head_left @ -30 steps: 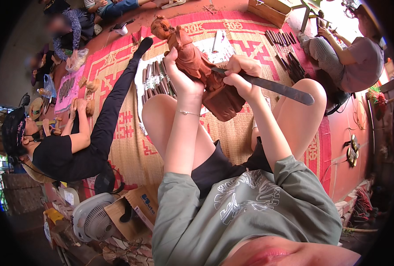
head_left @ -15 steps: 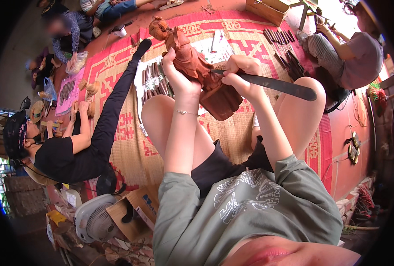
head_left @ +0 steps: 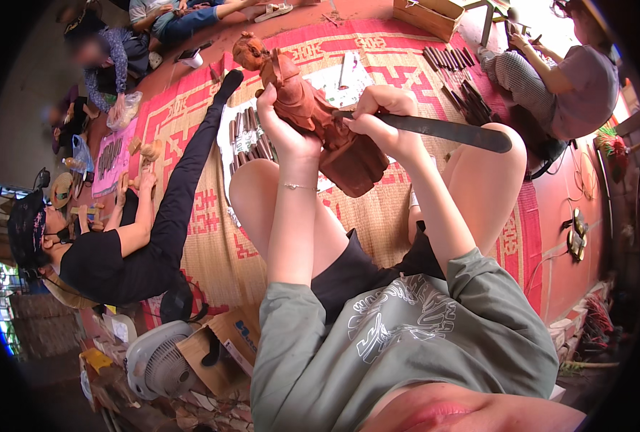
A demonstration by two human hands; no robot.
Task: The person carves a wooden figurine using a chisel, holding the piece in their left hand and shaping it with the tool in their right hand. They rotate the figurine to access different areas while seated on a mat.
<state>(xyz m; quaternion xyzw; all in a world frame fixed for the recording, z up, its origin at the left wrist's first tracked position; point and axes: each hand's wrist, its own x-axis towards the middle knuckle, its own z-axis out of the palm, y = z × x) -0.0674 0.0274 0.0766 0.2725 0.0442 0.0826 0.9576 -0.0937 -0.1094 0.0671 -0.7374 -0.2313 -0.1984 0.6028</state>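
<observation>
We hold the reddish-brown wooden figure [head_left: 312,119] up over our knees, its head tilted toward eleven o'clock and its blocky base toward five o'clock. Our left hand [head_left: 280,129] wraps it from the nine o'clock side, grip closed around the figure's middle. Our right hand [head_left: 384,119] sits at the three o'clock side of the figure, grip closed on the long dark chisel [head_left: 442,131], whose shaft runs out toward three o'clock while its working end meets the wood near the waist; the tip itself is hidden behind our fingers.

To carve well here, we judge it best to keep the left grip firm and behind the cutting edge, never ahead of it, since a slip would drive the blade toward that wrist. We would steady the right hand against the figure so that the cut comes in short, shallow pushes, and brace the base against a knee if the piece wobbles.

Beneath us lies the red patterned woven mat [head_left: 377,65], with a row of spare chisels [head_left: 251,137] at nine o'clock of the figure. A person in black [head_left: 118,245] sits farther out at nine o'clock, and another seated person [head_left: 572,86] works at two o'clock. A small fan [head_left: 158,360] stands at seven o'clock.
</observation>
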